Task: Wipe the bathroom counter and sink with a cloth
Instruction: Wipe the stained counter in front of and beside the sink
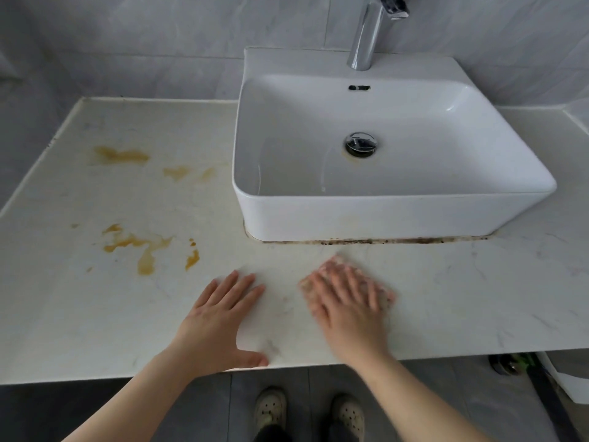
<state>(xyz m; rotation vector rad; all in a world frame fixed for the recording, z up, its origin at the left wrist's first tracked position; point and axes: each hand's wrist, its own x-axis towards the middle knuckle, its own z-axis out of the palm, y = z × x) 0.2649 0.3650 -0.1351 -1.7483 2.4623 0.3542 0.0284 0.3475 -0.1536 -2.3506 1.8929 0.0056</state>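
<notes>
A pale marble counter (pixel 95 314) carries a white rectangular vessel sink (pixel 382 215) at the right. My left hand (pixel 220 320) lies flat on the counter near its front edge, fingers straight and spread. My right hand (pixel 347 301), blurred by motion, presses with straight fingers on a small pinkish cloth (pixel 387 295) on the counter in front of the sink. Only the cloth's edges show around the fingers. Orange-brown stains (pixel 143 247) mark the counter's left half, with more stains (pixel 119 155) farther back.
A chrome faucet (pixel 366 36) rises behind the sink, whose drain (pixel 360 144) has a rusty ring. Dark grime (pixel 382 241) lines the sink's base. Grey tiled wall stands behind. Below the counter edge are my shoes (pixel 271 409) on a grey floor and a white object (pixel 570 378) at right.
</notes>
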